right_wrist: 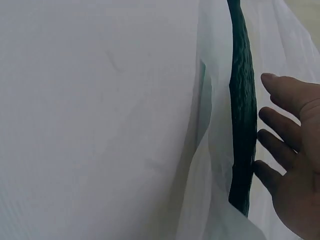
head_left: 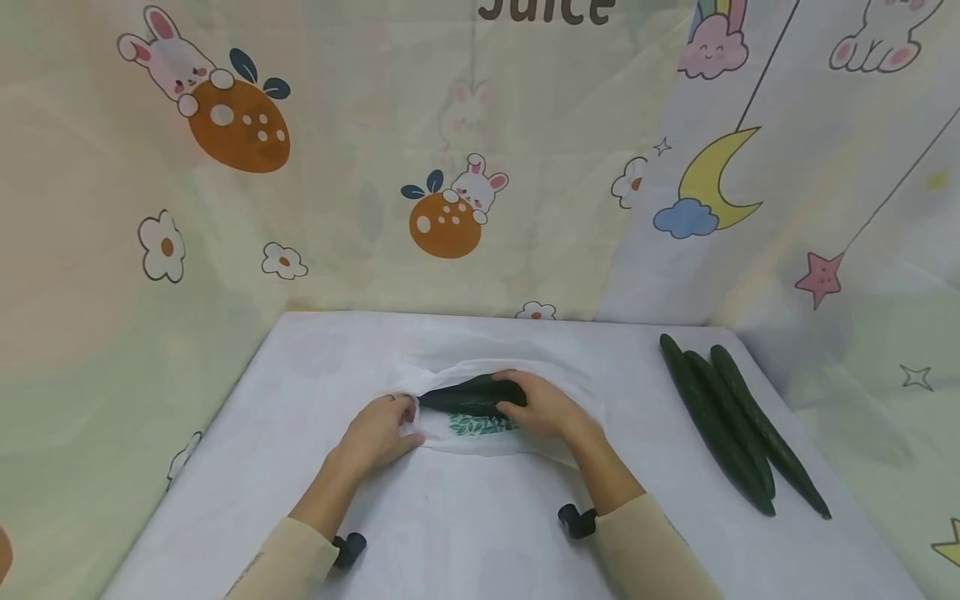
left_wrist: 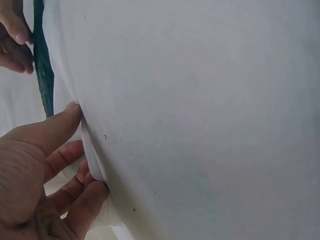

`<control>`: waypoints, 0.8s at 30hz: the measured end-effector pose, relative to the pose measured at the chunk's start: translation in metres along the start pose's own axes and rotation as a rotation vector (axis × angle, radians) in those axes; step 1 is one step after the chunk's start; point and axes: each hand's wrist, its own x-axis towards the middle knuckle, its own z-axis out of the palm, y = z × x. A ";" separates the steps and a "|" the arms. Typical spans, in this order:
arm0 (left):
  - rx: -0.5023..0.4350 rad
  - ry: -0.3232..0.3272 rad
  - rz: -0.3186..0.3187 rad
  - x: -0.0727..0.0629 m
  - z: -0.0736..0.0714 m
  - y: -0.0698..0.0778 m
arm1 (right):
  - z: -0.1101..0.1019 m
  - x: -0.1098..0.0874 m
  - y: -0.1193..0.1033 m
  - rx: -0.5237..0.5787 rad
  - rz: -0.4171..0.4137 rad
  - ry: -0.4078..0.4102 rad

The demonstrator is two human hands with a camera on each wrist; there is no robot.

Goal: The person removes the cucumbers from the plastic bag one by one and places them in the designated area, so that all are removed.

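A dark green cucumber (head_left: 465, 395) lies within a thin white plastic bag (head_left: 480, 446) with green leaf print, partly exposed through its opening. My left hand (head_left: 381, 429) is at the cucumber's left end and pinches the bag's edge; in the left wrist view, thumb and fingers (left_wrist: 64, 125) sit along that edge. My right hand (head_left: 546, 404) is at the cucumber's right end. The right wrist view shows this hand's spread fingers (right_wrist: 280, 145) touching the side of the cucumber (right_wrist: 243, 100), with the thumb held apart. Part of the cucumber is covered by white film.
Several dark green cucumbers (head_left: 723, 417) lie side by side at the right of the white table (head_left: 480, 533). Behind the table hangs a printed cloth (head_left: 360, 183) with rabbits and flowers. A small black device (head_left: 576, 521) is worn at each wrist.
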 end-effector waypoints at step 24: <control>-0.025 0.002 -0.011 0.000 -0.001 -0.001 | 0.005 -0.005 0.005 -0.023 0.001 0.009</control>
